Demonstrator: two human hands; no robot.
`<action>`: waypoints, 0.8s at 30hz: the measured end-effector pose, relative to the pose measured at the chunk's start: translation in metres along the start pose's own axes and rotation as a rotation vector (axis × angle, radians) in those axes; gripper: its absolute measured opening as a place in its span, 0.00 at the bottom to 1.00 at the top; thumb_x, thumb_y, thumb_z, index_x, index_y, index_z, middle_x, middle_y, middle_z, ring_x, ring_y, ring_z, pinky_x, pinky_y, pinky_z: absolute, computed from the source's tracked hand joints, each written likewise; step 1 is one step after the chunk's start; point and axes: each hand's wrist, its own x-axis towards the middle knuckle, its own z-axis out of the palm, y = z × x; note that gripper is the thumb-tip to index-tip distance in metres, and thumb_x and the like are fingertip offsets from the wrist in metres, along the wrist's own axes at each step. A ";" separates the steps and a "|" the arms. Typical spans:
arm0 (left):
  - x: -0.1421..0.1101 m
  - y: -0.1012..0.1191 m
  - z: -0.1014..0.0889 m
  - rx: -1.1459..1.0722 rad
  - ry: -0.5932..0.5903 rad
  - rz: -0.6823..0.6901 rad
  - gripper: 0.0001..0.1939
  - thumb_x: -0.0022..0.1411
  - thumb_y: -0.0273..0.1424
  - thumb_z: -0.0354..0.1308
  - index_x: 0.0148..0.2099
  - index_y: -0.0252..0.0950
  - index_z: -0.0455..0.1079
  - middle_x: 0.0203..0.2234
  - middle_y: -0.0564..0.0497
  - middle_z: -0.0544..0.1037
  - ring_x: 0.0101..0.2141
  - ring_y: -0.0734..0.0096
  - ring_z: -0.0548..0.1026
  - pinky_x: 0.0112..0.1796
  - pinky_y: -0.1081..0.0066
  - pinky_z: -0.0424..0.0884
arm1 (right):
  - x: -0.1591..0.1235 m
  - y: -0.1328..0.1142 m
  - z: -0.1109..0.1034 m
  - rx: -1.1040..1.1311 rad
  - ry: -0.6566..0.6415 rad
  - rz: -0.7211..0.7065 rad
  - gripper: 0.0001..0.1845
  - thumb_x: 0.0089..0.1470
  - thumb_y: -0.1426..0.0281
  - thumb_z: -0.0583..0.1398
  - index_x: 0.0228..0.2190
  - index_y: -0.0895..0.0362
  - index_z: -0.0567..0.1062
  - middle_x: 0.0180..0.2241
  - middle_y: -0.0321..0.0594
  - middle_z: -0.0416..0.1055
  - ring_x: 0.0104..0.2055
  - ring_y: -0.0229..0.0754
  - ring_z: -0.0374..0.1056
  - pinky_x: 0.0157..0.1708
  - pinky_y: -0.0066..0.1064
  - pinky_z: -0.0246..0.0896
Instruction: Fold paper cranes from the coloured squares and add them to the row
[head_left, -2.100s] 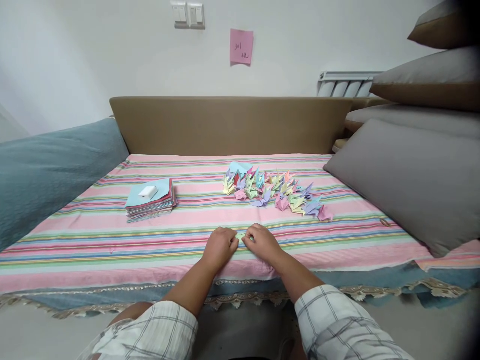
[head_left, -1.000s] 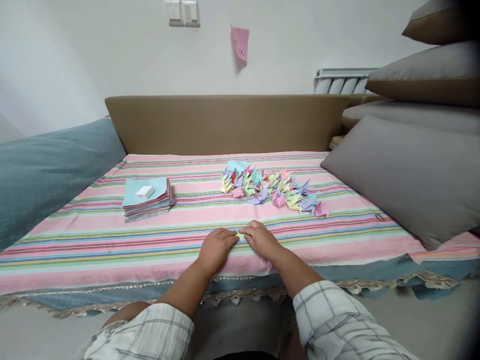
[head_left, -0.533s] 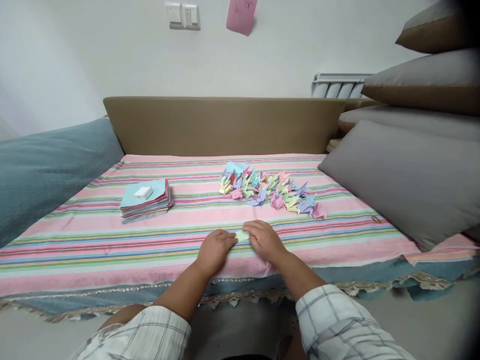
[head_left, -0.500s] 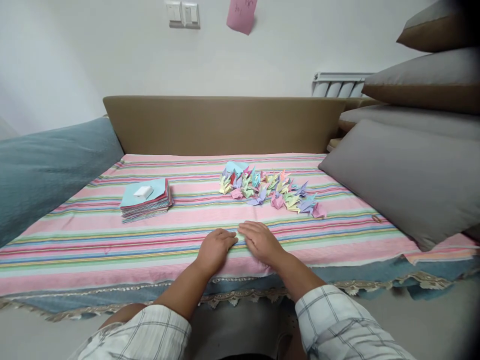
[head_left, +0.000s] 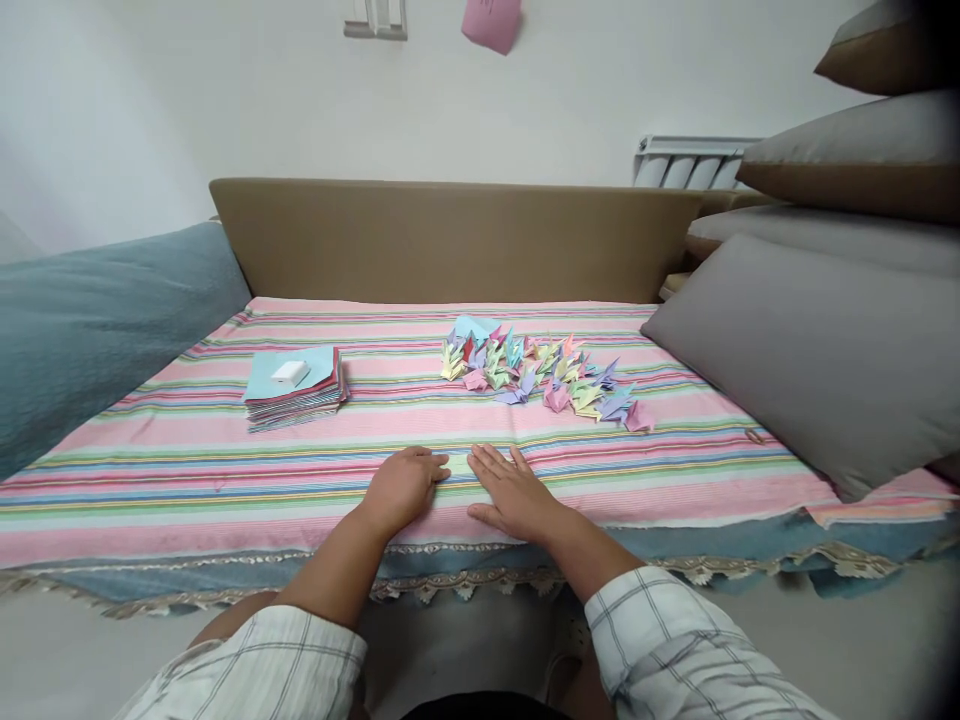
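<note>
A small piece of pale green paper (head_left: 458, 464) lies on the striped cloth between my hands, its ends partly hidden by my fingers. My left hand (head_left: 405, 487) is closed at the paper's left end, fingers bent with the tips on it. At the right end, my right hand (head_left: 516, 495) lies flat and open, fingers stretched towards the paper and thumb spread apart. Beyond my hands, several folded paper cranes (head_left: 525, 368) in many colours stand in a cluster. To the left sits a stack of coloured paper (head_left: 296, 405) with a small white block (head_left: 290, 373) on top.
The striped cloth (head_left: 180, 450) covers a sofa seat. A brown backrest (head_left: 450, 240) runs along the back. Grey cushions (head_left: 817, 350) are piled at the right, and a blue cushion (head_left: 112, 330) leans at the left. A small brown loop (head_left: 754, 437) lies near the grey cushions.
My left hand has moved left, away from my right hand, showing more of the green paper. My right hand has flattened with its thumb spread. The view has tilted down slightly.
</note>
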 end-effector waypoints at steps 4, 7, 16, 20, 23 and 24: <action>-0.002 0.010 -0.008 0.035 0.202 -0.141 0.15 0.53 0.22 0.51 0.40 0.37 0.74 0.43 0.45 0.76 0.45 0.61 0.71 0.50 0.57 0.64 | 0.000 -0.001 0.001 0.023 -0.007 0.010 0.40 0.55 0.49 0.48 0.62 0.56 0.45 0.64 0.45 0.37 0.66 0.48 0.32 0.60 0.52 0.22; 0.000 0.027 0.005 -0.026 0.237 0.041 0.23 0.50 0.18 0.48 0.49 0.35 0.67 0.49 0.44 0.71 0.50 0.62 0.68 0.52 0.58 0.63 | 0.000 -0.003 0.000 0.042 -0.006 0.011 0.40 0.55 0.50 0.49 0.62 0.56 0.44 0.64 0.45 0.37 0.66 0.48 0.32 0.60 0.53 0.21; 0.006 0.036 0.036 0.031 0.159 0.090 0.16 0.59 0.23 0.48 0.50 0.33 0.64 0.46 0.40 0.73 0.46 0.60 0.70 0.48 0.58 0.66 | -0.008 0.005 -0.007 0.002 -0.037 0.086 0.42 0.53 0.52 0.53 0.62 0.58 0.45 0.64 0.47 0.37 0.65 0.49 0.33 0.61 0.47 0.32; 0.013 0.035 0.028 0.060 0.074 0.046 0.08 0.60 0.29 0.53 0.42 0.35 0.69 0.47 0.43 0.73 0.44 0.60 0.71 0.46 0.60 0.66 | -0.015 0.010 -0.012 0.014 -0.041 0.176 0.44 0.51 0.51 0.56 0.61 0.60 0.49 0.63 0.50 0.39 0.65 0.52 0.34 0.61 0.46 0.35; 0.021 0.037 0.019 0.074 -0.007 -0.025 0.04 0.57 0.30 0.56 0.36 0.38 0.70 0.40 0.47 0.77 0.41 0.61 0.72 0.40 0.65 0.68 | -0.017 0.013 -0.017 0.077 0.002 0.225 0.40 0.52 0.52 0.54 0.59 0.62 0.53 0.63 0.52 0.41 0.65 0.52 0.37 0.60 0.44 0.38; 0.024 0.038 0.016 0.085 -0.031 -0.040 0.02 0.57 0.30 0.57 0.34 0.38 0.70 0.36 0.48 0.77 0.39 0.62 0.73 0.37 0.67 0.68 | -0.017 0.015 -0.019 0.105 0.044 0.237 0.38 0.54 0.52 0.53 0.59 0.62 0.55 0.63 0.52 0.43 0.64 0.51 0.39 0.60 0.43 0.41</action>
